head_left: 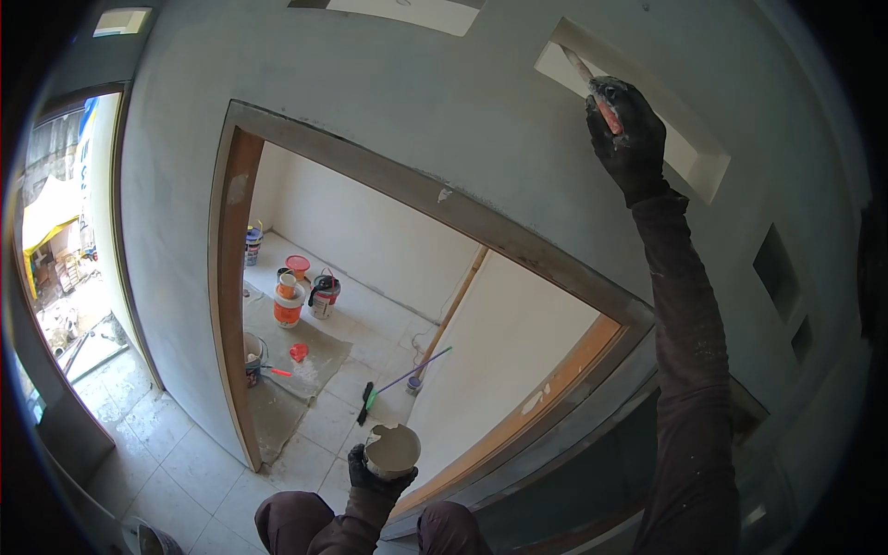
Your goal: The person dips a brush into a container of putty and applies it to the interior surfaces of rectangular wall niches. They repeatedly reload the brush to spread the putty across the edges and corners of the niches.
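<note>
Right hand (629, 129), black-gloved, raised, clenched around a slim, brush-like tool with an orange-red handle (579, 66); the tool juts from the fist toward the upper left, its tip at the rectangular opening (711, 182) in the grey wall (388, 102). Left hand (375, 474), also black-gloved, well below, grasps a round, broken-rimmed tub (393, 450) from beneath and the side.

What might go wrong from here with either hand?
The round grey container in the black-gloved left hand, held above the white tiled floor, might tip and spill. The red-handled tool in the black-gloved right hand, raised to the rectangular wall opening, might nick its edge.
</note>
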### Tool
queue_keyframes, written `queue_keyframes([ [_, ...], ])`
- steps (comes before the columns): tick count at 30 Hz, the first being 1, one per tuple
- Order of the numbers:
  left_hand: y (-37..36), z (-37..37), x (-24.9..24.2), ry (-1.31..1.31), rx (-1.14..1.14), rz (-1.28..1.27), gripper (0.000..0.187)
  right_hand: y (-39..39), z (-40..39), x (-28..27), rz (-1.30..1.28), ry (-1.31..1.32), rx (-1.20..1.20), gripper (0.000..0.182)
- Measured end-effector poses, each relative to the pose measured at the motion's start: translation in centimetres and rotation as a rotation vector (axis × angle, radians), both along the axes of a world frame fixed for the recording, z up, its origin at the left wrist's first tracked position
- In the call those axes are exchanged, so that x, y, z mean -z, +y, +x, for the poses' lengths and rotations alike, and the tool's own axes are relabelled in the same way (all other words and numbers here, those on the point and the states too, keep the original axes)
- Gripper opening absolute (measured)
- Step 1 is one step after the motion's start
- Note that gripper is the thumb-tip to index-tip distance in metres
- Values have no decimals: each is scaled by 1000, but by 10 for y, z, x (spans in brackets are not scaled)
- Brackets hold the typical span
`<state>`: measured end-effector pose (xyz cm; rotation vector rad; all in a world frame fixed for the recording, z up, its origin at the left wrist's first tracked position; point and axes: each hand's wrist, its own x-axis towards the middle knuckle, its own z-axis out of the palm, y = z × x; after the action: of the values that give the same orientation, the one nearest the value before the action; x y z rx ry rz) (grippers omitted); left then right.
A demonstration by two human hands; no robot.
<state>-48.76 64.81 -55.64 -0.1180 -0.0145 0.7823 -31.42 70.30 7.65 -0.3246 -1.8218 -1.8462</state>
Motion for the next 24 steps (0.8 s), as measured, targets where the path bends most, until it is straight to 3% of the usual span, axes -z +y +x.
queue_keyframes([
  [2,-2,0,1,0,6,-14,65,4,5,-11,-239,122,216,28],
  [3,-2,1,0,-3,13,-18,65,10,7,-22,-242,117,220,28],
  [6,-1,5,-2,-14,29,-37,65,25,3,-47,-222,44,61,19],
  [9,0,7,2,32,43,-79,64,29,6,-42,-129,85,195,15],
  [16,2,9,-2,15,11,-66,64,41,-1,-39,-156,98,119,10],
  [19,4,11,2,6,19,-94,64,43,2,-40,-16,137,167,9],
  [21,6,12,8,-26,30,-134,63,43,-2,-41,-176,65,-34,12],
  [24,3,12,10,-42,33,-93,64,49,10,-46,-24,149,146,16],
])
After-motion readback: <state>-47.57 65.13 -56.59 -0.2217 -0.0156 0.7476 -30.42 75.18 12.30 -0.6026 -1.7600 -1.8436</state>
